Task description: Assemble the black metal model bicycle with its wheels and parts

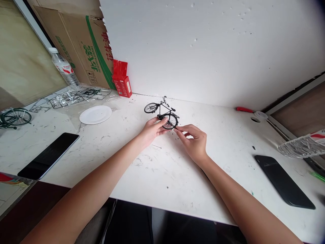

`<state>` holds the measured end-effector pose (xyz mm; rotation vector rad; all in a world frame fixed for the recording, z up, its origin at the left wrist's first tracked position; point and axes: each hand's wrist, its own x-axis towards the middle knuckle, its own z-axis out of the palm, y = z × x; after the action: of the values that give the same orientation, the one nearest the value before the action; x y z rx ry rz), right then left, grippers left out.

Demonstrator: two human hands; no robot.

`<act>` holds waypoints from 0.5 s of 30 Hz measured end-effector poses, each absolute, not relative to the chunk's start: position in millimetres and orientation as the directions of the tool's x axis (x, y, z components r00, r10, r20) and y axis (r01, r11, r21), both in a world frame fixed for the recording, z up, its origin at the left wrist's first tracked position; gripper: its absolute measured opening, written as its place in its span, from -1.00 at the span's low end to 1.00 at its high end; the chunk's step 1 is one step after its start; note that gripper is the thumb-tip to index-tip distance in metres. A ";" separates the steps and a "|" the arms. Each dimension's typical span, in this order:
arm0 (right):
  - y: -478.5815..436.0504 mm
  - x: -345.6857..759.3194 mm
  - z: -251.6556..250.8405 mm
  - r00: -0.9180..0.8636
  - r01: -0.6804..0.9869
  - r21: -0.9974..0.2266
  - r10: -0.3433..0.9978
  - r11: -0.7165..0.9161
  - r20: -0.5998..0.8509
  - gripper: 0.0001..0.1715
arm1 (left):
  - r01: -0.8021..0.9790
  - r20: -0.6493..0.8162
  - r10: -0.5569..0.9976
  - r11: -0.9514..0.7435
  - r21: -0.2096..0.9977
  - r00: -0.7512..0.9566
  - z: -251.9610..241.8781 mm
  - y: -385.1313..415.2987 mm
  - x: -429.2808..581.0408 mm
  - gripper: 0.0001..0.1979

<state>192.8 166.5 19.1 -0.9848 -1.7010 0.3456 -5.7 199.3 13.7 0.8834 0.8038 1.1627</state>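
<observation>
A small black model bicycle [162, 112] stands upright on the white table [162, 169], its handlebar pointing away from me. My left hand [152, 129] pinches the near wheel and frame from the left side. My right hand [194, 141] reaches in from the right, with thumb and forefinger pressed together at the rim of that same near wheel; what they pinch is too small to make out. The far wheel stands free.
A white paper plate [95, 114] and plastic part frames [71, 98] lie at the left, with a water bottle [63, 69], cardboard box [78, 44] and red carton [122, 83] behind. Dark phones lie at the near left [49, 156] and right [283, 181]. A green model bicycle [14, 117] stands far left.
</observation>
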 end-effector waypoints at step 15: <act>172.4 196.4 12.0 -0.097 0.463 -0.668 0.783 0.582 0.615 -0.90 | -0.423 -0.072 0.979 0.149 0.894 0.192 9.6 200.7 -4.5 -0.51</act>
<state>196.4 172.4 12.0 -1.0328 -1.7392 0.3720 -4.5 200.7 9.6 0.8742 0.8094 1.1841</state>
